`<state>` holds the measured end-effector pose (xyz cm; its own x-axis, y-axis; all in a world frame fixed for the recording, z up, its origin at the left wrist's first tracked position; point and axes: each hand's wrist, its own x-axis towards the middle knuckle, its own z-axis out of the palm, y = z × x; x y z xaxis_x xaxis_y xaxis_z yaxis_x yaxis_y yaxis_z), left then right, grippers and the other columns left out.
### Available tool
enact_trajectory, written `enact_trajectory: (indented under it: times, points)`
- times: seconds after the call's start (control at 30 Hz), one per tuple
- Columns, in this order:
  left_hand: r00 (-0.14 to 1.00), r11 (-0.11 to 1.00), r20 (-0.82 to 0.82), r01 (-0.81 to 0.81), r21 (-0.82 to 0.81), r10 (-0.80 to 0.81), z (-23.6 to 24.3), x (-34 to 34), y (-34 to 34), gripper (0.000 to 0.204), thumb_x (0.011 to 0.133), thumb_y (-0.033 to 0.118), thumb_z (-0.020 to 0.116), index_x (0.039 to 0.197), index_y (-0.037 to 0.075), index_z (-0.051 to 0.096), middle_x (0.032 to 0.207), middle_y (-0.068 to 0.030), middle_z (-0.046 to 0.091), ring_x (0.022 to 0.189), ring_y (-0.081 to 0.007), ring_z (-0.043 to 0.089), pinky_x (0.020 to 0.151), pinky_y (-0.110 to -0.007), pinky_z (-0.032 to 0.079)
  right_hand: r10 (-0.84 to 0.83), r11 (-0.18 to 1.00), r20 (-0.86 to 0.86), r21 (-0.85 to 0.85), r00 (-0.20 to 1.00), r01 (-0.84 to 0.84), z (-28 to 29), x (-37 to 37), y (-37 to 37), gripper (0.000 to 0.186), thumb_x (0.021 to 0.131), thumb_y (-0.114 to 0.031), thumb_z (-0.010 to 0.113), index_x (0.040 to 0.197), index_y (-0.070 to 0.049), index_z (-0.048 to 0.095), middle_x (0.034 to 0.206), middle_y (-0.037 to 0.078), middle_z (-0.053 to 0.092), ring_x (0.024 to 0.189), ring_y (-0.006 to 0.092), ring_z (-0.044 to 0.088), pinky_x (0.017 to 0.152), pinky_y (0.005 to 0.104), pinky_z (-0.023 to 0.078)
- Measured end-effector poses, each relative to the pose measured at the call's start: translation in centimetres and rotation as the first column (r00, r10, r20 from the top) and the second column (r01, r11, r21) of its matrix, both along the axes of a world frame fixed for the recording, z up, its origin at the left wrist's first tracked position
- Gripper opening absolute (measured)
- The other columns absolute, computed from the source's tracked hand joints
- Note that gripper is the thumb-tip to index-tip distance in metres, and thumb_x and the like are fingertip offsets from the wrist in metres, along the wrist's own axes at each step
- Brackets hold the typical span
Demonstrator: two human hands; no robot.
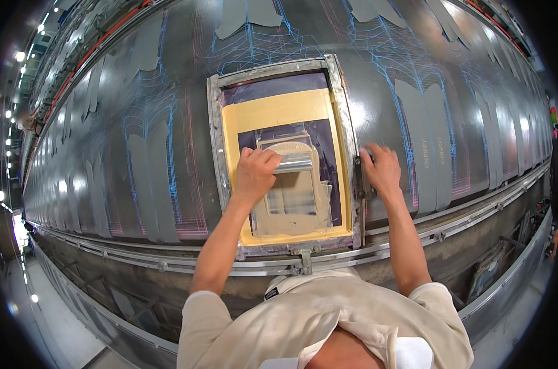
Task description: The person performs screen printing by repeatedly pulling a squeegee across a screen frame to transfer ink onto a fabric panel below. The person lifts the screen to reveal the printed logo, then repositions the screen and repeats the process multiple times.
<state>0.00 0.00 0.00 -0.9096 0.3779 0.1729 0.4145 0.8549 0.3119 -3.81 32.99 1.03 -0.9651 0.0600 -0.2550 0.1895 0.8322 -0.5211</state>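
My left hand grips a silver metal squeegee, held crosswise over a screen-printing frame. Inside the frame are yellow borders, a dark stencil area and a beige ink patch with a rounded shape and a blurred middle. My right hand is just outside the frame's right side, beside a dark metal fitting, its fingers apart and slightly curled; whether it touches the fitting is unclear.
A long dark printing table carries grey fabric pieces and blue and pink guide lines. A metal rail with a clamp runs along the near edge, over a lower trough. Lights line the far left.
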Motion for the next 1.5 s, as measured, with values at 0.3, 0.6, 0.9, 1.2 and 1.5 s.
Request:
enact_trajectory:
  times: [0.3,0.6,0.9,1.2,1.5]
  points:
    - [0.982,0.994,0.188,-0.026,0.105,0.006,-0.2,-10.4,-0.9,0.014,0.071,0.013,0.079,0.081,0.011,0.071,0.082,-0.0082,0.07,0.082,-0.0299,0.068,0.076,-0.044,0.046,0.758,0.652,-0.079,0.095,0.647,-0.753,0.3,-11.1,-11.8,0.029,0.083,-0.029,0.078,0.1,-0.008,0.07,0.092,0.014,0.073,0.099,0.0369,0.067,0.09,0.0482,0.05]
    - [0.998,0.987,0.049,-0.041,0.157,0.034,-2.1,-3.6,0.4,0.014,0.07,0.008,0.074,0.083,0.013,0.071,0.079,-0.0069,0.067,0.081,-0.0296,0.067,0.075,-0.043,0.046,0.736,0.67,-0.264,0.159,0.623,-0.725,-2.6,-4.6,-11.2,0.015,0.077,-0.015,0.076,0.089,-0.011,0.068,0.083,0.012,0.07,0.089,0.0325,0.068,0.089,0.0452,0.047]
    - [0.993,0.996,0.094,-0.079,0.028,0.077,-1.1,10.1,2.9,0.037,0.064,0.006,0.08,0.099,0.011,0.072,0.098,-0.0016,0.068,0.094,-0.0222,0.064,0.085,-0.04,0.043,0.549,0.768,-0.322,-0.169,0.771,-0.617,1.0,6.4,-7.3,0.046,0.079,-0.03,0.083,0.117,-0.006,0.07,0.104,0.018,0.071,0.109,0.0344,0.064,0.1,0.0471,0.045]
    - [0.988,0.999,0.146,-0.043,-0.01,0.044,-0.2,10.6,2.3,0.04,0.063,0.007,0.079,0.102,0.012,0.071,0.105,-0.0033,0.068,0.1,-0.0241,0.064,0.093,-0.041,0.044,-0.142,0.987,-0.264,-0.107,0.954,0.117,-6.4,-0.4,0.9,0.034,0.098,-0.033,0.066,0.098,0.001,0.07,0.087,0.015,0.071,0.078,0.0294,0.066,0.075,0.0412,0.051]
    - [0.984,0.988,0.095,-0.153,0.021,0.151,1.6,14.2,-6.9,0.039,0.065,0.002,0.072,0.102,0.013,0.074,0.1,-0.0036,0.071,0.094,-0.0259,0.067,0.088,-0.042,0.047,-0.206,0.936,-0.245,-0.331,0.947,0.118,-3.7,3.8,-9.9,0.029,0.099,-0.029,0.065,0.096,0.0,0.069,0.08,0.012,0.068,0.073,0.0185,0.06,0.069,0.0375,0.048]
